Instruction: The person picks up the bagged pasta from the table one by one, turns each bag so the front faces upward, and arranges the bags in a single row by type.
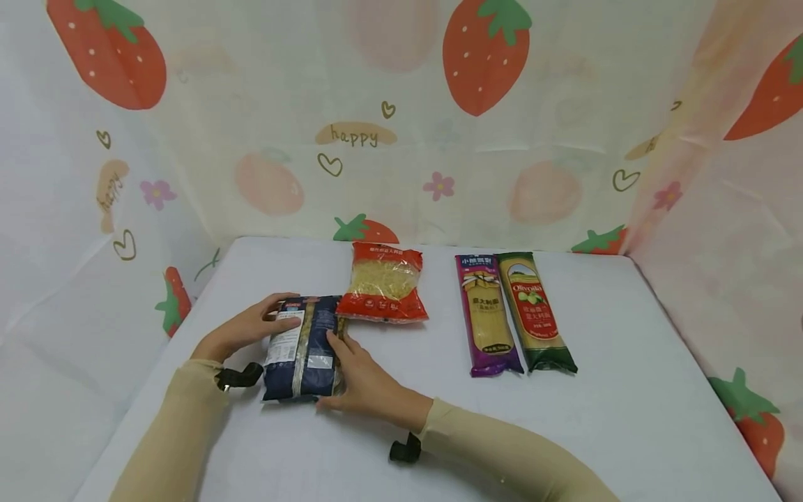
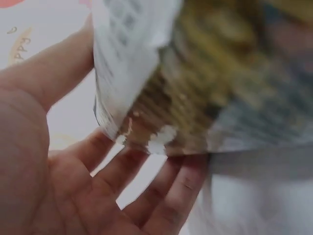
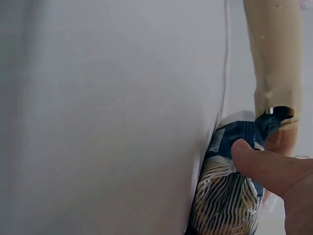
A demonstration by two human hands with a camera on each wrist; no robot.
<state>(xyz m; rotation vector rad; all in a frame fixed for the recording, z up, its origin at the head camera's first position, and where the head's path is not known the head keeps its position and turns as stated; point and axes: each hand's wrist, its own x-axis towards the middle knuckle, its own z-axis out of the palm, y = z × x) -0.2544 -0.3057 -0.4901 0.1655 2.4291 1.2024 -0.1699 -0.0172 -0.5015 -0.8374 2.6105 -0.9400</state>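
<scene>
A dark blue bag of pasta with a white label panel and a clear strip lies at the left of the white table, its printed back facing up. My left hand grips its left side. In the left wrist view, the fingers of that hand reach under the edge of the bag, where pasta shows through the film. My right hand holds the right side, fingers along the edge and thumb at the near corner. The right wrist view has the thumb on the bag's striped clear side.
Just behind the blue bag, touching or overlapping its far right corner in the head view, lies a red and clear pasta bag. Two long spaghetti packs, one purple and one green and red, lie side by side farther right. Strawberry-printed cloth walls the table.
</scene>
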